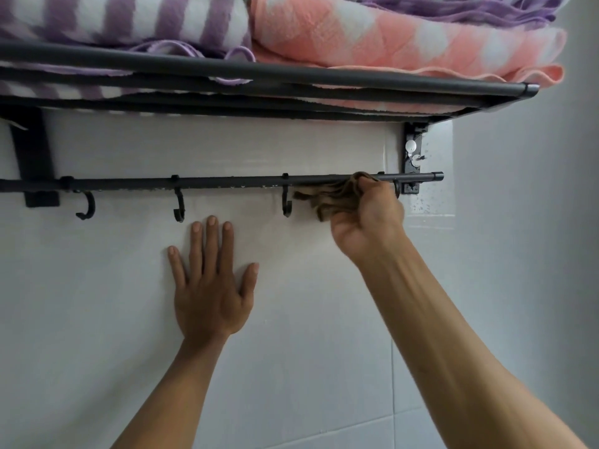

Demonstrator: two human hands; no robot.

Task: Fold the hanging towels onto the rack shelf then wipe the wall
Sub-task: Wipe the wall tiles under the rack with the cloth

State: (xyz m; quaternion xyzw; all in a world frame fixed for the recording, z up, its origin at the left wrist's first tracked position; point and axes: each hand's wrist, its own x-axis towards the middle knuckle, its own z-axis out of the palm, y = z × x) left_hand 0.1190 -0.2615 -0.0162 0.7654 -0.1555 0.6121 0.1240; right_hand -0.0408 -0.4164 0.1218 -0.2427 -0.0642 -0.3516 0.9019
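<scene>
Fingers (212, 241) of left hand (212, 286) spread flat on wall (324, 319), gripping nothing. Right hand (366, 218) fingers closed around a bunched brown cloth (327, 199), pressed up at the lower bar.

Wall: pale tile, fills most of view. Water droplets show on the tile at right, near the bracket (412, 157), so that patch looks not yet wiped.

Rack (259, 72): dark shelf across the top. Folded towels sit on it, purple-striped towel (129, 17) at left, pink towel (389, 43) at right, more purple fabric behind.

Bar (227, 183): runs below the shelf, nothing hanging from it. Hooks (179, 202) are bare.

Judgement: folding stage looks complete; wiping is under way, at the bar's right end. Remaining: the wall below and to the sides, extent unclear.
</scene>
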